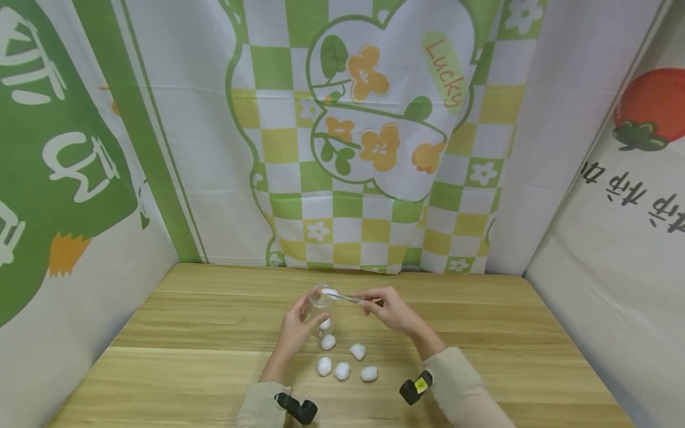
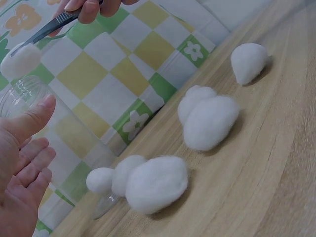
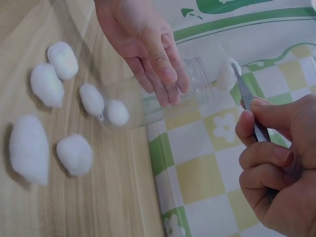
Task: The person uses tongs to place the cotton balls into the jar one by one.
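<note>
Tweezers bring a cotton ball to the mouth of a clear jar.

I see my right hand [image 3: 281, 163] pinching tweezers [image 3: 249, 106] closed on a cotton ball [image 3: 226, 75] at the jar [image 3: 163, 94] mouth, upper right of frame. My left hand [image 3: 143, 42] curls round the upright jar; five loose balls [image 1: 342, 371] lie below it.

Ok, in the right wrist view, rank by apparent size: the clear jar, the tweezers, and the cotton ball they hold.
1. Clear jar, largest.
2. Tweezers.
3. Cotton ball at the jar mouth, smallest; the right hand hides part of the tweezers.
</note>
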